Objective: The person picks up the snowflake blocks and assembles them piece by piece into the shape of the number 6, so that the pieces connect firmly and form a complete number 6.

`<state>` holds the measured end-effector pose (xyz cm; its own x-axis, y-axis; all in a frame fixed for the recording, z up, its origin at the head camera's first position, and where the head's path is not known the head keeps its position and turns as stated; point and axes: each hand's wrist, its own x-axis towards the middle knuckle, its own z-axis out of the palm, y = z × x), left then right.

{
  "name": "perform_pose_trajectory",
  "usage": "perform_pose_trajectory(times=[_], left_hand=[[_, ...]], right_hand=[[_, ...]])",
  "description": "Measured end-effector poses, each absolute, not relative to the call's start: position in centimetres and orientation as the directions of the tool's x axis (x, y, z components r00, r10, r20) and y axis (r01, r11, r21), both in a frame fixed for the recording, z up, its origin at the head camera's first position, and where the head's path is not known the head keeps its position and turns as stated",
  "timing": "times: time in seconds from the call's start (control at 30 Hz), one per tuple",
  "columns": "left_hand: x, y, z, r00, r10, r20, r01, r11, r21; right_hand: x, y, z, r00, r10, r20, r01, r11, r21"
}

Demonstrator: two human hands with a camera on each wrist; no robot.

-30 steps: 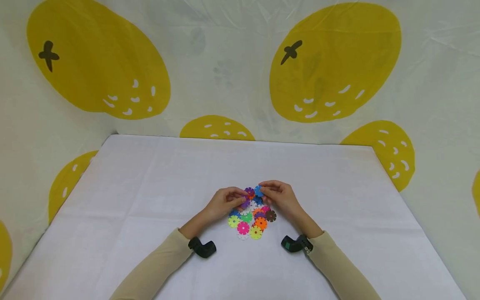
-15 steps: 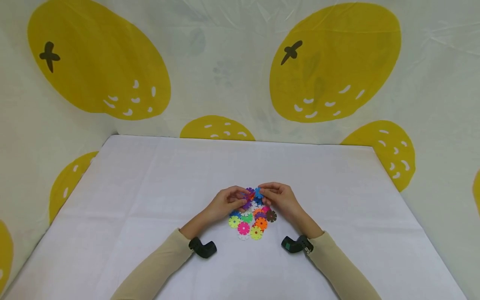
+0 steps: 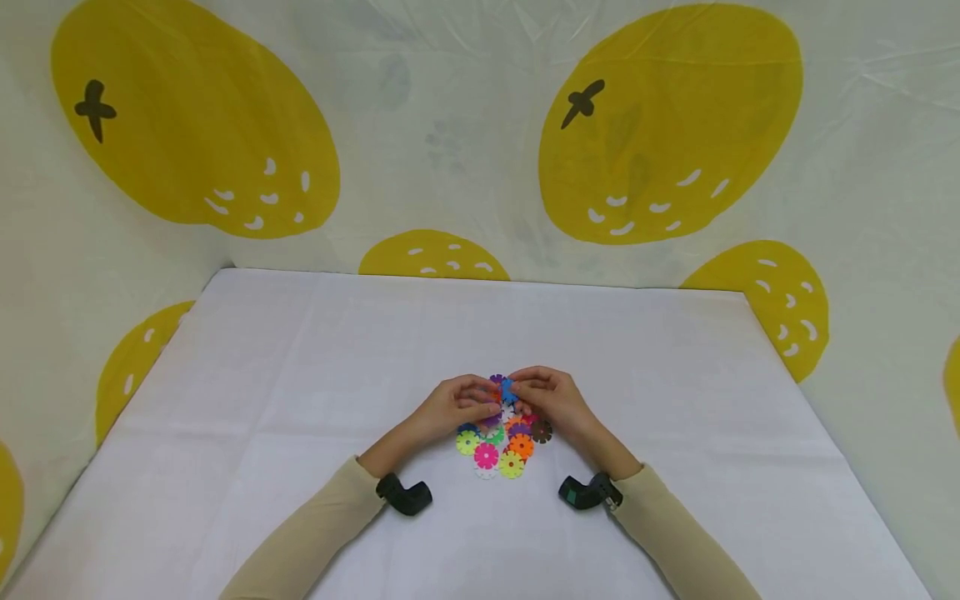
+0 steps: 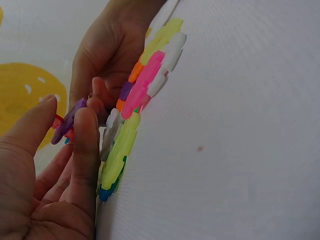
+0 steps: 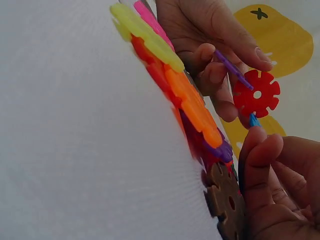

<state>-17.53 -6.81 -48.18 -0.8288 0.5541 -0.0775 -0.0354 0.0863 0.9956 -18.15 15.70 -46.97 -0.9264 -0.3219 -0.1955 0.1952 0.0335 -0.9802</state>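
My left hand point(image 3: 442, 410) pinches a purple notched plastic disc point(image 4: 69, 122) between thumb and fingers. A red notched disc point(image 5: 270, 95) is slotted crosswise into that purple one. Close by on the right, my right hand point(image 3: 558, 404) pinches a light blue disc point(image 3: 507, 391), mostly hidden by fingertips in the right wrist view. The blue disc's edge meets the red disc's lower rim; whether it is slotted in I cannot tell. Below both hands lies a pile of similar discs, among them a pink one point(image 3: 486, 456), an orange one point(image 3: 521, 446) and a brown one point(image 5: 227, 200).
A white cloth point(image 3: 337, 350) covers the table under the pile. Behind and at the sides hangs a pale curtain point(image 3: 442, 108) printed with yellow fruit. Each wrist carries a black camera mount, the left one point(image 3: 405, 495) and the right one point(image 3: 590, 492).
My right hand has moved a little left with the blue disc, bringing it up against the pieces in my left hand. The left hand and the pile stay nearly still.
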Motion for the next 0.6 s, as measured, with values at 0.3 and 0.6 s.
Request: perform_pose_trajectory(times=[0.3,0.6], left_hand=[[-17.49,-6.81,-47.99,-0.813,0.578,-0.064,-0.006,0.101,0.995],[-17.52,-6.78,-48.07,-0.821,0.570,-0.043,0.027,0.114,0.993]], right_hand=[[-17.91,15.55,-47.04,-0.953,-0.276,-0.126,0.137,-0.021,-0.990],[-17.86,15.64,-46.87,-0.950,-0.285,-0.130,0.147,-0.039,-0.988]])
